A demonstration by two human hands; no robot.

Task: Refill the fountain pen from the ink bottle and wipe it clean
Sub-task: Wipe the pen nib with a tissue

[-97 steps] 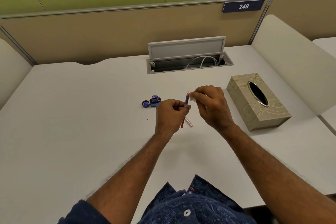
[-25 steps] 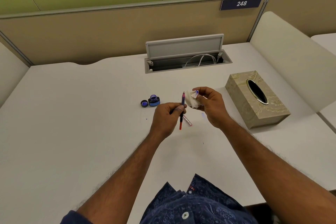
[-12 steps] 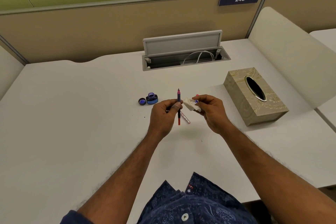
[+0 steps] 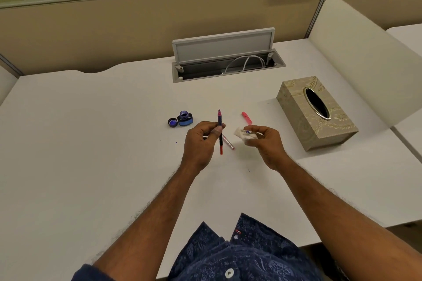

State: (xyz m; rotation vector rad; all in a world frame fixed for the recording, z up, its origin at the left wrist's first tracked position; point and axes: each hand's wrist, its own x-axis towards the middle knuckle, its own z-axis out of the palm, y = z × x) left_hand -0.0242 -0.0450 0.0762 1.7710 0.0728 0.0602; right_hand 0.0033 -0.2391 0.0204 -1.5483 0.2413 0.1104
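Note:
My left hand pinches the fountain pen upright, nib pointing away from me, above the white desk. My right hand holds a crumpled white tissue with blue ink stains, a short gap to the right of the pen. The open ink bottle stands left of the pen, its cap lying beside it. A pink pen part lies on the desk beyond my right hand. Another pale pink piece lies under my left fingers.
A beige tissue box stands at the right. An open cable hatch with a white cable sits at the back of the desk. Partition walls close the back and right sides. A tiny ink dot marks the desk.
My right hand has drawn the tissue away from the pen nib and lowered to the right, uncovering the pink pen part. My left hand keeps the pen upright.

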